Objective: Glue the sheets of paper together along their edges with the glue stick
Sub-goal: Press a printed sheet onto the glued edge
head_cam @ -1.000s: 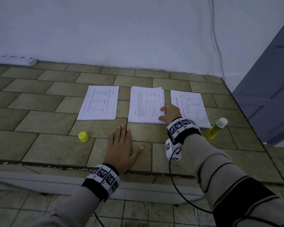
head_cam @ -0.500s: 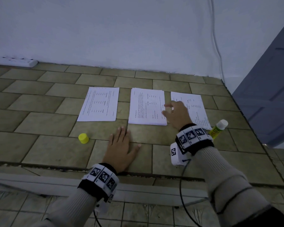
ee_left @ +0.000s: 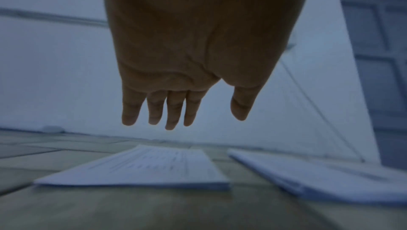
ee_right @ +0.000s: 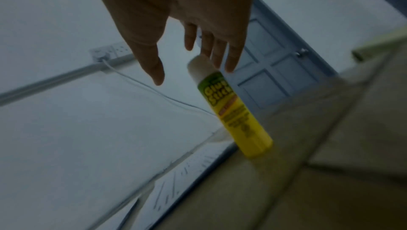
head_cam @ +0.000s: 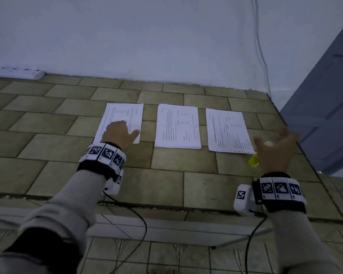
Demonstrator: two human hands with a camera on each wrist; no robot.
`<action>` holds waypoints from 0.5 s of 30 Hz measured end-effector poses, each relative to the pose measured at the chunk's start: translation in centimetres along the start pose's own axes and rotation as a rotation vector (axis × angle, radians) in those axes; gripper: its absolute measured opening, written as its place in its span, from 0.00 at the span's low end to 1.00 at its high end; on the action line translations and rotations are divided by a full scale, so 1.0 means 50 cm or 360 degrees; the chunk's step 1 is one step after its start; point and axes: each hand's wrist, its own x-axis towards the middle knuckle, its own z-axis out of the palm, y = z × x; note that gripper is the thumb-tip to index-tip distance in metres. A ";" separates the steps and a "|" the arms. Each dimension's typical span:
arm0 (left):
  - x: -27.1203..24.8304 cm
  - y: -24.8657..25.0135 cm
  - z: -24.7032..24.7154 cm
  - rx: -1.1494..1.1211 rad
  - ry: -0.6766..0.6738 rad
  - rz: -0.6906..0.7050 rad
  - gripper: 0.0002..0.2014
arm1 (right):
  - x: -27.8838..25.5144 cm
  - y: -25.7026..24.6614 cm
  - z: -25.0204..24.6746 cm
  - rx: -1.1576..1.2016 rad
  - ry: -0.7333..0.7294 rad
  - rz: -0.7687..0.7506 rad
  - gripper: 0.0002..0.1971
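Note:
Three printed paper lots lie in a row on the tiled floor: a left sheet, a middle stack and a right sheet. My left hand hovers over the left sheet with its fingers straight and nothing in it. The yellow glue stick lies by the right sheet's near right corner, its white end uncapped. My right hand is spread open just above that glue stick. Its fingertips are at the white end; I cannot tell whether they touch.
A white power strip lies along the back wall and a white cable runs down it. A blue door stands at the right. The tiled platform ends in a step edge close to me, with wrist cables hanging below.
My left hand lifted off the floor tile and moved forward over the left sheet. My right hand left the middle stack and swung right to the glue stick.

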 end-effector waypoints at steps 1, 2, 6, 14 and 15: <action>0.016 -0.007 0.011 0.0113 -0.0012 -0.0075 0.37 | 0.000 0.011 0.001 0.0009 -0.0021 0.0158 0.33; 0.026 -0.010 0.021 0.0199 -0.0035 -0.0136 0.37 | 0.000 0.021 0.002 -0.0012 -0.0046 0.0276 0.32; 0.041 -0.019 0.056 0.0337 -0.0120 -0.0251 0.37 | -0.001 0.057 0.003 -0.0236 -0.0179 0.0356 0.21; 0.050 -0.035 0.061 0.0396 -0.0033 -0.0151 0.28 | -0.007 0.070 0.010 -0.0261 -0.0272 0.0280 0.11; 0.053 -0.041 0.059 0.0368 -0.0031 -0.0142 0.27 | -0.008 0.068 0.009 -0.0267 -0.0283 0.0267 0.09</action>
